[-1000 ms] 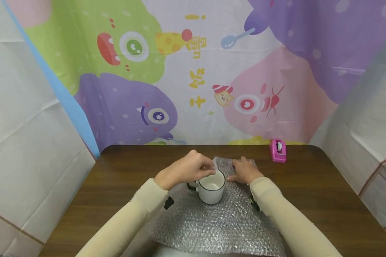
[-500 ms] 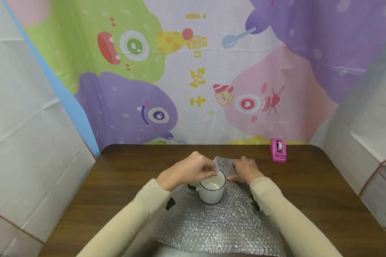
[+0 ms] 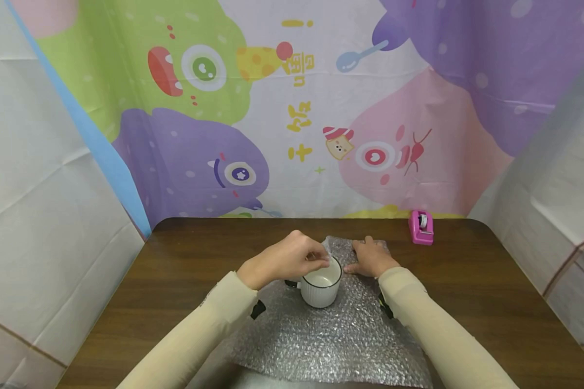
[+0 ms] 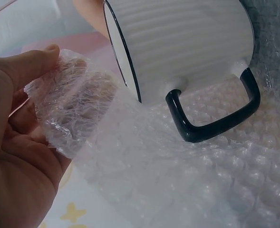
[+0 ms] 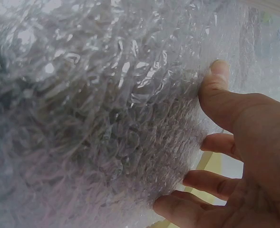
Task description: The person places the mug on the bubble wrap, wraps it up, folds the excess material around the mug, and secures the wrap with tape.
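Observation:
A white ribbed mug with a dark rim stands upright on a sheet of clear bubble wrap. Its dark handle points left. My left hand arches beside and above the mug's rim, and in the left wrist view its thumb and fingers pinch a lifted corner of the bubble wrap. To the mug's right, my right hand rests on the far right part of the sheet. In the right wrist view, that hand's thumb and spread fingers touch the wrap near its edge.
A pink tape dispenser sits at the back right of the dark wooden table. A printed cartoon cloth hangs directly behind the table's far edge. Pale covered panels rise on both sides.
Both hands, the mug and the wrap stay almost where they were. Only a very slight shift of the left hand toward the right shows.

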The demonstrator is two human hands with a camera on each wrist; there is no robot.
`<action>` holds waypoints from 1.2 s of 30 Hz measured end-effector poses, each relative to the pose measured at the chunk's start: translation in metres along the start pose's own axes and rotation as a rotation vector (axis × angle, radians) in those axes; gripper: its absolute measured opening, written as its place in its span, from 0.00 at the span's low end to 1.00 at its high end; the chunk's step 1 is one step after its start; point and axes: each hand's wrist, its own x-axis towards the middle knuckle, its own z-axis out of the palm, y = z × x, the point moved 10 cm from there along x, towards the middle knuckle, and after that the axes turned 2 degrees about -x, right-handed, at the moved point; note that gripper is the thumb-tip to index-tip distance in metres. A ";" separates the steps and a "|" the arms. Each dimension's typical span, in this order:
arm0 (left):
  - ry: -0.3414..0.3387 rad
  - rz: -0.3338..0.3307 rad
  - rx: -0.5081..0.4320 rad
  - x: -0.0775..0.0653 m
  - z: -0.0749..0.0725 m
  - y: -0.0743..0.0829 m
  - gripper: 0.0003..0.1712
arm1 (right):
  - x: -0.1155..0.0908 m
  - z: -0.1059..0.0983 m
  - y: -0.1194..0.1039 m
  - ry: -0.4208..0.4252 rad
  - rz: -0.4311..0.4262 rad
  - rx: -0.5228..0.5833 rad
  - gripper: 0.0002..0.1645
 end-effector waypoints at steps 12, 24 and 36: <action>-0.007 -0.001 -0.007 0.000 0.001 0.000 0.07 | 0.001 0.000 0.001 0.005 -0.004 -0.004 0.45; 0.002 -0.006 -0.017 -0.001 0.003 -0.002 0.05 | 0.003 0.003 0.002 0.000 0.001 -0.001 0.47; -0.014 -0.008 -0.017 -0.002 0.009 -0.004 0.05 | 0.001 -0.001 0.001 0.001 0.004 0.006 0.46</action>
